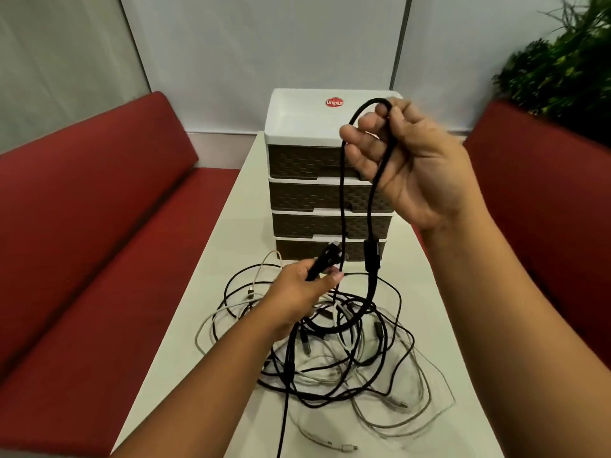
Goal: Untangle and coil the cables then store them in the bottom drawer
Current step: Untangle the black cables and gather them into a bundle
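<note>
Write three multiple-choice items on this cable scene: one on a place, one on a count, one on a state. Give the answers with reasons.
1. Where does the drawer unit stand?
A. on the white table's far end
B. on the red bench
C. on the floor

2. How many brown drawer fronts does it show?
A. two
B. four
C. six

3. How is the bottom drawer?
A. pulled out
B. removed
C. closed

Answers:
1 A, it sits on the table beyond the cable tangle.
2 B, four fronts are stacked under the white top.
3 C, its front lies flush while the hands, left and right, hold a black cable.
</note>
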